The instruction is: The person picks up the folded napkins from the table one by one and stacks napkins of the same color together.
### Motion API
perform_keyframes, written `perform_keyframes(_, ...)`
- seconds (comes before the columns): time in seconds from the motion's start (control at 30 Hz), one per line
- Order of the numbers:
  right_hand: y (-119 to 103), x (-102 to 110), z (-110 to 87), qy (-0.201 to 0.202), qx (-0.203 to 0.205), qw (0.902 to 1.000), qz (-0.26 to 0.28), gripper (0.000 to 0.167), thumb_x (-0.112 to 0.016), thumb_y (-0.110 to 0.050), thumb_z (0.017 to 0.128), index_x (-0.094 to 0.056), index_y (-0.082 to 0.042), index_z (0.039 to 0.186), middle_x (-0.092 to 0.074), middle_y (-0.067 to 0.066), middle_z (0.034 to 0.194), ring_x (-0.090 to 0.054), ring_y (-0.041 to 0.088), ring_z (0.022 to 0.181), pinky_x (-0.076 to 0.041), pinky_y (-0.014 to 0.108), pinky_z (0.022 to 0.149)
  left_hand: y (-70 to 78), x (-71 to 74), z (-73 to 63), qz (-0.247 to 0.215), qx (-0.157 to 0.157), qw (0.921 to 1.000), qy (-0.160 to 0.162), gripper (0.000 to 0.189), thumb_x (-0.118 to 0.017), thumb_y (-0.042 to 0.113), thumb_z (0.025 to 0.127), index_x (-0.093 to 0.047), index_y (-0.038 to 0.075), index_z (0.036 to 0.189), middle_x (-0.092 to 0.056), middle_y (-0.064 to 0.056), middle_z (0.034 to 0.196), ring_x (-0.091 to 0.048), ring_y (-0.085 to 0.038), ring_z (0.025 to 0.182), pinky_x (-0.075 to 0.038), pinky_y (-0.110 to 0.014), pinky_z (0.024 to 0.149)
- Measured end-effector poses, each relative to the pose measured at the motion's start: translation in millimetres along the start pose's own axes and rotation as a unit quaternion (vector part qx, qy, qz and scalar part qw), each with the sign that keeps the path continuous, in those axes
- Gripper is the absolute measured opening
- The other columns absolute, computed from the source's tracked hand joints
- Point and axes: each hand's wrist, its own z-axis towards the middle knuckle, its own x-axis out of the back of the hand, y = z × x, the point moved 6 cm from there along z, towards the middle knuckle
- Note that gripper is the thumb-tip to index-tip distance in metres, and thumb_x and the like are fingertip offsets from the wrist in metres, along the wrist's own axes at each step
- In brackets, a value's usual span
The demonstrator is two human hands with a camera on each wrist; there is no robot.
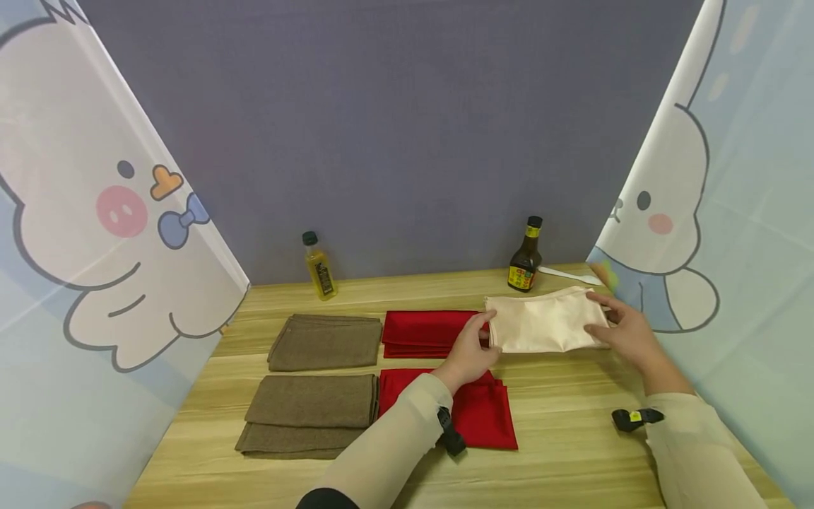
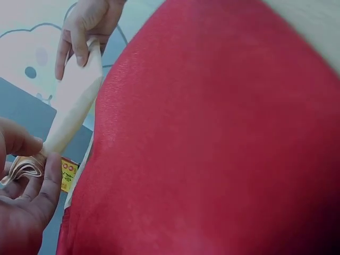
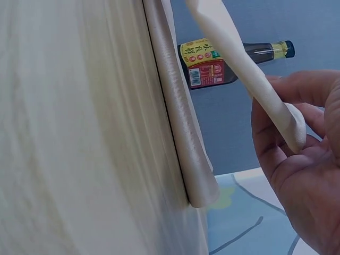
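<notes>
A folded cream satin cloth (image 1: 540, 324) is stretched between both hands at the right of the table. My left hand (image 1: 469, 355) pinches its left end between thumb and fingers; in the left wrist view the layered folds show at that grip. The right hand (image 1: 626, 334) pinches the other end, thumb and fingers over the edge. In the right wrist view, a second folded cream cloth (image 3: 183, 122) lies on the table below the raised one. Two folded red cloths, a far one (image 1: 426, 332) and a near one (image 1: 480, 417), lie by the left hand and forearm.
Two folded brown cloths, one far (image 1: 327, 343) and one near (image 1: 311, 410), lie on the left of the wooden table (image 1: 566, 452). At the back stand an oil bottle (image 1: 320, 267) and a dark sauce bottle (image 1: 526, 256). A white utensil (image 1: 569, 274) lies beside the sauce bottle.
</notes>
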Motion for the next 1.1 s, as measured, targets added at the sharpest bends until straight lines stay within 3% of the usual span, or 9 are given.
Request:
perform_keyframes(0.23,8.8,-3.8,8.1,0.012,-0.003,0.9999,0.001,0.068,-0.077,-0.012,0.097,-0.046,-0.003,0.157,-0.046,0.028,0.151,-0.049,0.009,0.109,-0.051,0.019,0.068,-4.3,-0.2,6.2,-0.026,0.021,0.9992,0.021,0.064,-0.069,-0.001,0.097,-0.049,0.016,0.156,-0.046,0.005,0.152,-0.058,-0.009,0.112,-0.055,-0.023,0.073)
perform_keyframes(0.43,14.6,-6.5,12.4,0.024,-0.004,0.9997,0.0,0.068,-0.079,-0.011,0.095,-0.048,-0.002,0.155,-0.051,0.027,0.147,-0.05,0.007,0.103,-0.05,0.02,0.064,-4.6,-0.9,8.1,-0.016,0.03,0.9991,0.025,0.065,-0.07,-0.001,0.096,-0.049,0.014,0.156,-0.047,0.006,0.152,-0.06,-0.01,0.113,-0.054,-0.022,0.074)
perform_keyframes(0.67,16.5,-11.0,17.6,0.044,0.016,0.9986,0.025,0.066,-0.08,-0.002,0.09,-0.052,0.004,0.15,-0.053,0.023,0.137,-0.051,0.006,0.079,-0.046,0.021,0.054,-9.2,-7.5,8.6,-0.03,0.035,0.9989,-0.002,0.074,-0.06,-0.009,0.091,-0.043,0.014,0.16,-0.044,0.006,0.153,-0.055,-0.01,0.116,-0.048,-0.022,0.069)
perform_keyframes(0.83,19.6,-12.0,19.6,0.042,0.014,0.9987,0.025,0.067,-0.079,0.0,0.09,-0.05,0.005,0.15,-0.05,0.031,0.143,-0.051,0.003,0.082,-0.046,0.019,0.056,-10.1,-9.9,8.6,-0.056,0.02,0.998,-0.02,0.078,-0.058,-0.008,0.09,-0.037,0.01,0.162,-0.041,-0.002,0.156,-0.055,-0.014,0.117,-0.048,-0.023,0.076)
perform_keyframes(0.93,22.5,-10.8,19.6,0.038,0.002,0.9991,0.02,0.067,-0.078,-0.002,0.092,-0.048,0.005,0.152,-0.047,0.035,0.146,-0.054,0.011,0.09,-0.047,0.018,0.059,-10.7,-11.6,8.4,-0.059,0.015,0.9975,-0.035,0.079,-0.058,-0.005,0.091,-0.032,0.01,0.164,-0.036,-0.005,0.16,-0.052,-0.019,0.131,-0.049,-0.025,0.093)
perform_keyframes(1.03,26.3,-9.4,19.5,0.029,-0.014,0.9992,0.023,0.069,-0.077,-0.005,0.094,-0.045,0.005,0.154,-0.041,0.038,0.151,-0.056,0.031,0.109,-0.048,0.014,0.065,-12.4,-14.0,8.3,-0.053,0.018,0.9971,-0.051,0.079,-0.06,-0.002,0.094,-0.029,0.011,0.165,-0.03,-0.005,0.166,-0.04,-0.024,0.147,-0.042,-0.032,0.112)
perform_keyframes(1.1,28.8,-8.7,19.3,0.022,-0.023,0.9991,0.027,0.07,-0.077,-0.006,0.095,-0.043,0.005,0.155,-0.037,0.04,0.154,-0.051,0.047,0.121,-0.047,0.012,0.067,-14.1,-15.3,7.7,-0.046,0.026,0.9969,-0.06,0.079,-0.063,0.001,0.096,-0.027,0.011,0.166,-0.026,-0.006,0.168,-0.034,-0.028,0.152,-0.038,-0.036,0.117)
